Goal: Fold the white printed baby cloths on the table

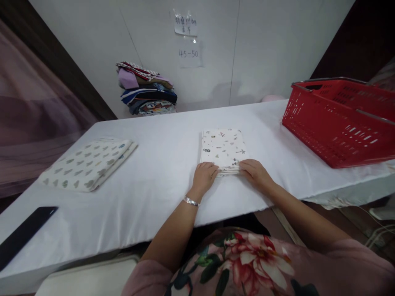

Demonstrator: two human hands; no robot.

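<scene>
A white cloth (224, 146) with small printed figures lies folded into a thick, neat rectangle in the middle of the table. My left hand (205, 176) grips its near left corner, fingers on top and close together. At the near right corner, my right hand (256, 174) holds the same edge in a like way. Between the hands, the stacked layers show along the near side. The thumbs are mostly hidden. Farther left lies another folded cloth (88, 163), white with grey cloud shapes, apart from both hands.
The table (160, 164) has a white cover. A red basket (336, 123) with metal handles stands at the right. A pile of folded fabrics (148, 90) sits at the back left by the wall. A dark flat object (26, 234) lies at the near left edge.
</scene>
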